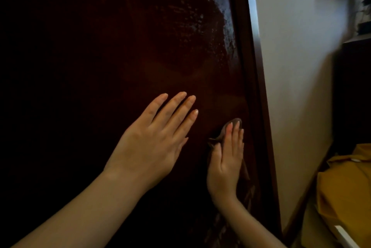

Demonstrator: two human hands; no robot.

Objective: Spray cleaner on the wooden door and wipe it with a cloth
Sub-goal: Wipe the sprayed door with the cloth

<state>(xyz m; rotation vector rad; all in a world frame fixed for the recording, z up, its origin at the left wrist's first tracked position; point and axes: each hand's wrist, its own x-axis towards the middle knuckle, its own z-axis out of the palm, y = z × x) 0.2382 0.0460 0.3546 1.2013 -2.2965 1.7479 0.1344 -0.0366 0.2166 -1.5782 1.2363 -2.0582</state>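
Note:
The dark glossy wooden door (120, 46) fills most of the view, with wet droplets glinting on its upper right part. My left hand (154, 139) lies flat against the door, fingers straight and slightly spread. To its right, my right hand (226, 159) presses a brownish cloth (233, 122) flat on the door near its right edge, fingers straight. The cloth shows above my fingertips and hangs down below my palm. No spray bottle is in view.
The dark door frame (255, 87) runs along the door's right side, next to a pale wall (291, 66). A yellow-brown bag or fabric bundle (345, 187) lies at the lower right. A dark shelf (355, 87) stands at the right edge.

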